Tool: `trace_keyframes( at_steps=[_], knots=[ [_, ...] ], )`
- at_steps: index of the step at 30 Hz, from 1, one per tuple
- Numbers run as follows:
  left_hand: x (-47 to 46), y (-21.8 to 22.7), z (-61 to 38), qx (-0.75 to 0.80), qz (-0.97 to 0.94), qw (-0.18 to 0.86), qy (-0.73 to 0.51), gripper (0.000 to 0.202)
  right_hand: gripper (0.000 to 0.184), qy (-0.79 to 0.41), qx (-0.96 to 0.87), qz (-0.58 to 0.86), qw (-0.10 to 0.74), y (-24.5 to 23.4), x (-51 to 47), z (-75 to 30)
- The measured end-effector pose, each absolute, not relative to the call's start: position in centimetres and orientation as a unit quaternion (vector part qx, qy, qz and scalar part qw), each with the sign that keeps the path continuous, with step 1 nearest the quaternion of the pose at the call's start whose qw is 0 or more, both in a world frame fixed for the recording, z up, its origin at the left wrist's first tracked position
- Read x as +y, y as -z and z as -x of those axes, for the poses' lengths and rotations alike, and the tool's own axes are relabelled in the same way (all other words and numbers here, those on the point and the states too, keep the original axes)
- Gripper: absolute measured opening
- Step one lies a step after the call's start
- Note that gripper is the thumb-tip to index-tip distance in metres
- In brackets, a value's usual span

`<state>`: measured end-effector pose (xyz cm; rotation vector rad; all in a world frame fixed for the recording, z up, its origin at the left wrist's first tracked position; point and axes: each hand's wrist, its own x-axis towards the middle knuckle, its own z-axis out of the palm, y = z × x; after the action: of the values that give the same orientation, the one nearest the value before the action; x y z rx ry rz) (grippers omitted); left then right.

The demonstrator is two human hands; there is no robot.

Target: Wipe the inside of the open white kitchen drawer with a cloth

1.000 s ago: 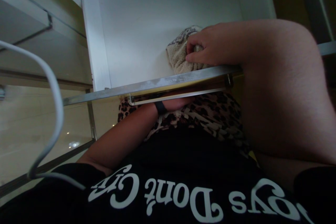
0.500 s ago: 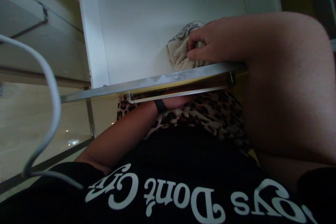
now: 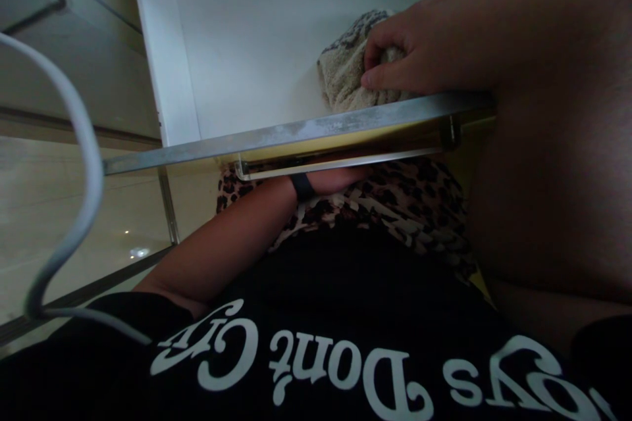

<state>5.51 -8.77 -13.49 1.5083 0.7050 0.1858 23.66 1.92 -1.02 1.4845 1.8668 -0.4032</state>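
My right hand (image 3: 412,46) is closed on a bunched beige cloth (image 3: 343,75) with a dark patterned border. The cloth rests on the white floor of an open drawer (image 3: 241,66), close against the inside of its front panel. My left hand (image 3: 338,177), with a dark band at the wrist, lies under the drawer's front near the handle (image 3: 340,163). Its fingers are hidden by the handle and the panel, so their pose does not show.
The drawer front's top edge (image 3: 296,135) runs across the view between my two hands. A white cable (image 3: 89,164) loops down on the left. Behind it are cabinet fronts (image 3: 79,59) and a shiny tiled floor (image 3: 99,230).
The view has shifted, and the drawer, cloth and right arm appear higher in the picture. My right hand keeps its grip on the cloth; the left hand stays below the drawer front.
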Motion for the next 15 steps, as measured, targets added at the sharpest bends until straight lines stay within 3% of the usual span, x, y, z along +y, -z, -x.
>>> trace_keyframes(
  at_steps=[15],
  knots=[
    [-8.8, 13.6, -5.5, 0.312, -0.668, 0.671, -0.075, 0.054, 0.099, 0.099, 0.694, -0.607, 0.374, 2.5, 3.4, -25.3]
  ],
)
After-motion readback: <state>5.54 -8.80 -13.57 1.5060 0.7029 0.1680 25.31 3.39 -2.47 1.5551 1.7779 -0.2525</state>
